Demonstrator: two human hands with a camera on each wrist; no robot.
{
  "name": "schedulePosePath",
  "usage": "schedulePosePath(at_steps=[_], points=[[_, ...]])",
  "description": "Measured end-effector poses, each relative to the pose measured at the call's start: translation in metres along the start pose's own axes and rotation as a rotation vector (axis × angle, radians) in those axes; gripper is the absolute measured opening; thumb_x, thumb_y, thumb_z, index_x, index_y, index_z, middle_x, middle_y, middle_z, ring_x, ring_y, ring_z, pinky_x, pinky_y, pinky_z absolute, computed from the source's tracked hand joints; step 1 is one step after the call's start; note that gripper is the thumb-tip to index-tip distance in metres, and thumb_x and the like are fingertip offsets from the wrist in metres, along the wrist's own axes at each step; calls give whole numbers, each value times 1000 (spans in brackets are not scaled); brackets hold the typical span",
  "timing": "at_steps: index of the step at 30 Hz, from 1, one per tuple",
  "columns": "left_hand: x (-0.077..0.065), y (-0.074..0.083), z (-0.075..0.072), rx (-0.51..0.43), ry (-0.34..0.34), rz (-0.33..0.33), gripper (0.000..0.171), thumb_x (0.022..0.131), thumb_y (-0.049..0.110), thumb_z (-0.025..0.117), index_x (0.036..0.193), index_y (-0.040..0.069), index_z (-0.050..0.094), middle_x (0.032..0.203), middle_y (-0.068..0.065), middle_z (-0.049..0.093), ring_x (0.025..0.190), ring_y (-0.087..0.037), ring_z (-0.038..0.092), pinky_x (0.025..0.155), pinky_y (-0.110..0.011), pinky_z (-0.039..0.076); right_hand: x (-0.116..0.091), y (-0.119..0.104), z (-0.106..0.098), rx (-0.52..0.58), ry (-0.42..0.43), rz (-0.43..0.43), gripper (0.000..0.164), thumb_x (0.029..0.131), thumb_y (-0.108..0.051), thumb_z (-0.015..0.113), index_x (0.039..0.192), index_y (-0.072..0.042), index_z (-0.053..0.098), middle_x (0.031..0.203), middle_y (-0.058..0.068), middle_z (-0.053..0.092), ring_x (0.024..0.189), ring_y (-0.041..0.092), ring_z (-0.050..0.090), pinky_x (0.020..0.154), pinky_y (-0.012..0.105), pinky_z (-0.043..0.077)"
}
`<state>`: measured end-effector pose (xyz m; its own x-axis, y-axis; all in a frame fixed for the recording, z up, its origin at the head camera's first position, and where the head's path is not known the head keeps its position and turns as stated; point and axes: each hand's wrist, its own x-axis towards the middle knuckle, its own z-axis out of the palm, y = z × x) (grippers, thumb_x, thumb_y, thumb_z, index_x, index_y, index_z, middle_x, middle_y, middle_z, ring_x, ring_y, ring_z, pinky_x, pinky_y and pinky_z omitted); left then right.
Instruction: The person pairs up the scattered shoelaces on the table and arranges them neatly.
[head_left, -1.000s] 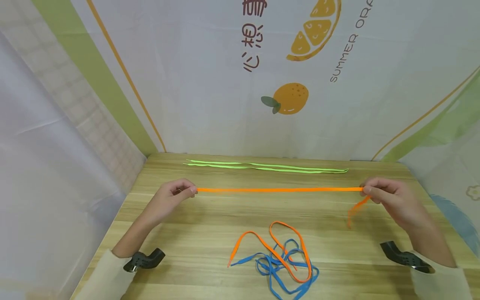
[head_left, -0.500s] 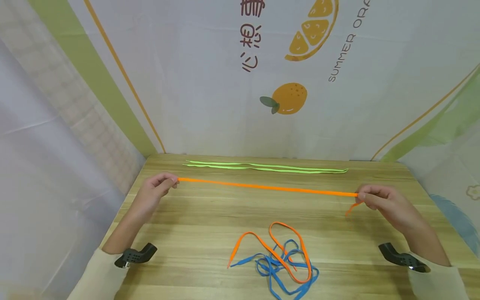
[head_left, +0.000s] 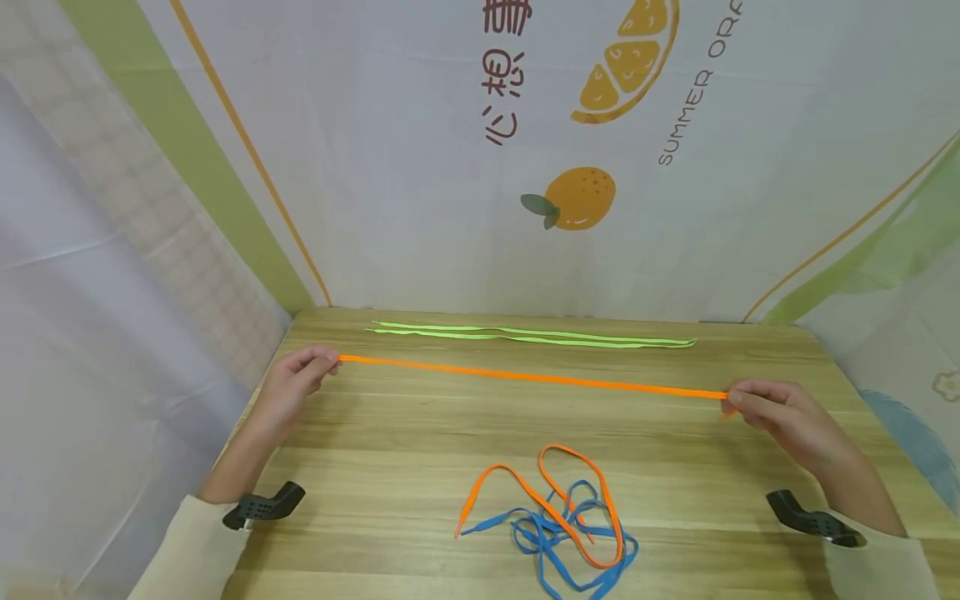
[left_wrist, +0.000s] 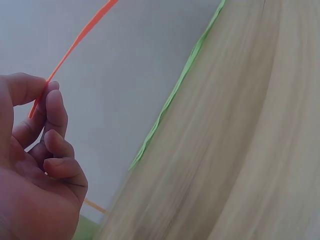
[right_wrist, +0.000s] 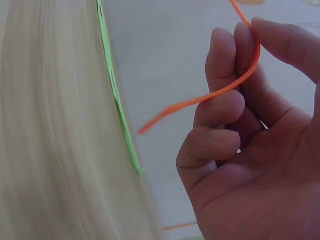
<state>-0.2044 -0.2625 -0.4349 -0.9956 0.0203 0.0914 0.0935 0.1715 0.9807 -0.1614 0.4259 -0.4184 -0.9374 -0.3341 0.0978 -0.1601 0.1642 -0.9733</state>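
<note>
An orange shoelace [head_left: 525, 377] is stretched nearly straight above the table between my two hands, its left end a little farther back. My left hand [head_left: 300, 377] pinches one end between thumb and index finger; in the left wrist view a short tip of the orange shoelace [left_wrist: 80, 37] pokes out below the pinch. My right hand [head_left: 780, 417] pinches the lace near its other end, and in the right wrist view a loose tail of the orange shoelace [right_wrist: 200, 98] curves down across the fingers. Behind the lace, a green shoelace [head_left: 540, 337] lies folded double along the table's back.
Closer to me on the wooden table [head_left: 390, 483] lies a tangled blue shoelace [head_left: 551, 546], with a second orange shoelace [head_left: 609, 508] looped over it. A printed cloth [head_left: 420, 208] hangs right behind the table's back edge. Wrist cameras [head_left: 264, 505] sit on both forearms.
My left hand has moved left and slightly back, drawing the orange shoelace longer between the hands. The right hand has come slightly nearer, and its loose tail has become shorter.
</note>
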Motion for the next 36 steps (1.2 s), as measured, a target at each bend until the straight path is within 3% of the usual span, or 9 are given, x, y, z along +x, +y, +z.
schedulePosePath(at_steps=[4,6,11,16,20,23,32,36], points=[[-1,-3,-4,27,5,-17,21,114,28,64,96,21,74,95,12,67,87,-15,50,85,-33,46,-4,8,-10,8,31,62,35,114,7,46,110,-1,80,103,-4,78,95,12,58,81,21,45],[-1,-4,-5,24,8,-20,21,114,28,64,97,21,75,96,11,68,92,-17,52,85,-32,47,-6,12,-13,39,37,72,36,114,7,46,112,-3,81,103,-4,78,92,13,56,80,21,45],[1,-6,-6,2,11,-19,22,114,23,64,96,22,75,95,9,69,86,-16,49,80,-31,44,-10,21,-19,137,46,52,43,114,9,42,115,-6,82,103,-4,79,84,14,53,76,24,46],[3,-6,-8,0,12,-39,22,114,20,63,96,22,75,94,11,70,86,-13,51,79,-29,43,-13,27,-22,187,59,34,42,114,9,42,114,-3,82,102,-4,78,81,18,45,70,32,36],[3,-6,-8,7,16,-60,23,114,22,63,94,25,74,93,14,69,91,-13,53,82,-29,44,-14,28,-23,194,98,56,39,115,8,44,111,-1,82,96,-4,74,79,24,37,73,39,25],[3,-7,-8,16,21,-65,24,114,23,64,93,27,74,93,15,69,96,-14,54,83,-29,45,-15,28,-24,199,128,71,37,115,6,45,107,0,81,92,-3,70,79,24,37,73,39,24],[6,-7,-7,92,36,-61,18,113,25,66,99,19,76,94,17,68,100,-18,55,85,-30,46,-12,28,-27,238,274,126,36,116,-1,51,102,-2,84,97,-5,76,80,14,50,65,29,40],[8,-6,-5,118,42,-67,18,112,21,65,100,12,76,102,17,71,105,-12,56,90,-30,46,-12,27,-28,284,331,162,34,116,-5,53,104,-5,86,97,-6,78,80,12,52,66,25,45]])
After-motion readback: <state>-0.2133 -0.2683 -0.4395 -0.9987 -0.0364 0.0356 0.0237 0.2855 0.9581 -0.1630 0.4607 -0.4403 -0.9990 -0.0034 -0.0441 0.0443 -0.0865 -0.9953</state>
